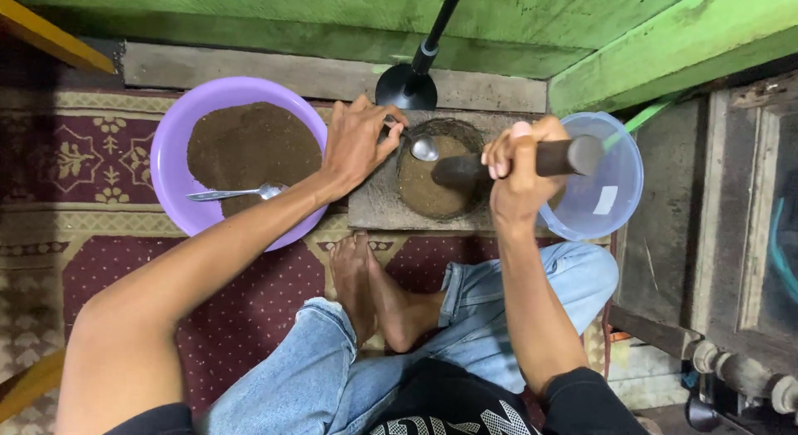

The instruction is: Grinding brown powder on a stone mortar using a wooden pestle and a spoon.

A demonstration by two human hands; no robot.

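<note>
Basin (170, 144), one, round purple plastic, heaped brown powder, metal spoon (235, 192) inside | left hand (356, 144) fingertips pinching second spoon (420, 145) over stone mortar (438, 179), one, rough grey slab, powder-filled hollow | right hand (519, 173) fist wrapped round dark wooden pestle (515, 162) in mortar | clear blue bowl (611, 194), one.

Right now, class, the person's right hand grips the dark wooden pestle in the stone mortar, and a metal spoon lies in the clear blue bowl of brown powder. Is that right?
Not quite. In the head view, the metal spoon lies in the purple plastic bowl of brown powder; the clear blue bowl holds no powder. The right hand does grip the dark wooden pestle in the stone mortar.
</note>
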